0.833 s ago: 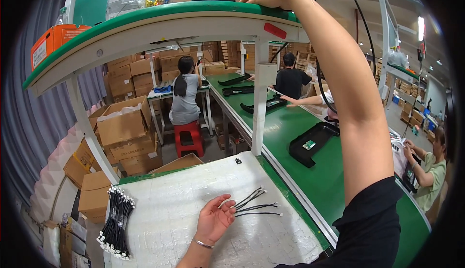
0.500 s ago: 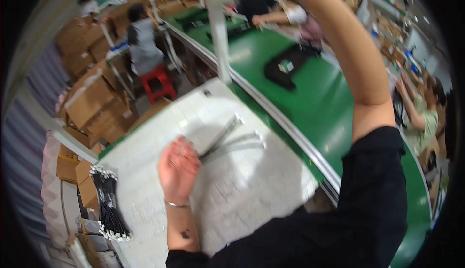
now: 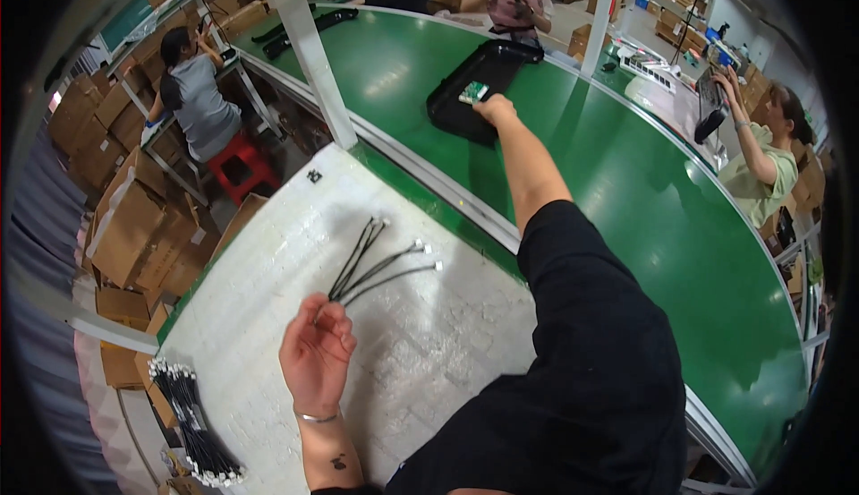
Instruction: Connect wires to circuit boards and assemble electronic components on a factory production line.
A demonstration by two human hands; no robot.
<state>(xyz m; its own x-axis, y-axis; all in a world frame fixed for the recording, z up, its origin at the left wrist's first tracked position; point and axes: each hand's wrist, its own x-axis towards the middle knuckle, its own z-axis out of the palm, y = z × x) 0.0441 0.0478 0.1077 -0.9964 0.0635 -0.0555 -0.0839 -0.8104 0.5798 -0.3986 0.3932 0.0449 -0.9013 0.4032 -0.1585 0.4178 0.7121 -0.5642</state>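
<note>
My left hand (image 3: 318, 352) hovers palm up over the white tabletop, fingers curled round the ends of several black cables (image 3: 362, 271). The cables fan out away from my fingers and end in small white connectors. My right arm stretches across to the green belt. There my right hand (image 3: 497, 110) is closed at the edge of a small green circuit board (image 3: 473, 92), its fingertips partly hidden. The board lies inside a shallow black plastic casing (image 3: 452, 112) on the belt.
A tied bundle of black cables (image 3: 190, 419) lies at the table's left edge. A white post (image 3: 313, 65) rises at the far corner by the belt (image 3: 617, 200). Cardboard boxes (image 3: 134, 226) and a red stool (image 3: 242, 168) stand at left. Several people work around the belt.
My right arm, raised across the top before, has come down and its hand has reached the board in the casing. The view has turned to the right. My left hand keeps the cables.
</note>
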